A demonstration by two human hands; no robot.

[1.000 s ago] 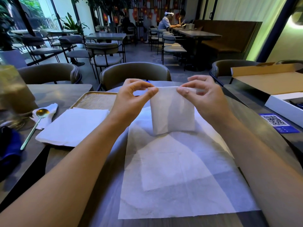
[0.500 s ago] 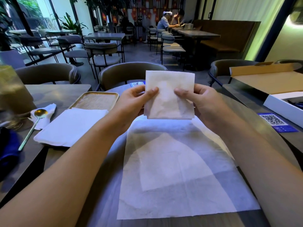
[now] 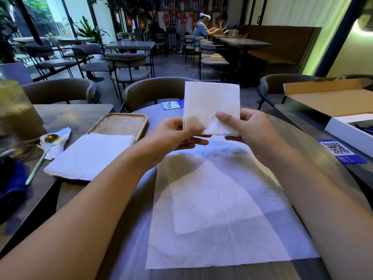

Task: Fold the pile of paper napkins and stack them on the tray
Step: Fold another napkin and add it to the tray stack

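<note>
Folded napkin (image 3: 212,106) raised further than half a second ago, upper edge now level with the chair back (image 3: 157,89) beyond the surface (image 3: 141,229); one second ago hung below the fingers, top edge pinched. Held upright above the far end of the large sheet (image 3: 218,209), clear of it. Left hand (image 3: 177,136) at the napkin's lower left corner, thumb laid over the front face, fingers curled beneath: grip closed on the paper. Right hand (image 3: 242,126) at the lower right corner, thumb across the front, fingers behind: grip likewise closed on the paper. Both forearms extended forward from the near edge, converging on the napkin. Counted: one folded napkin in the hands; one large sheet spread flat below it; one pile of napkins (image 3: 90,156) to the left of the sheet, its far corner overlapping the tray (image 3: 141,126); one wooden tray, beyond that pile; one spoon (image 3: 47,150) resting on a crumpled napkin (image 3: 60,138), left of the pile; two blue QR cards, one (image 3: 171,105) just behind the napkin's left edge, one (image 3: 339,150) well right of the sheet.
</note>
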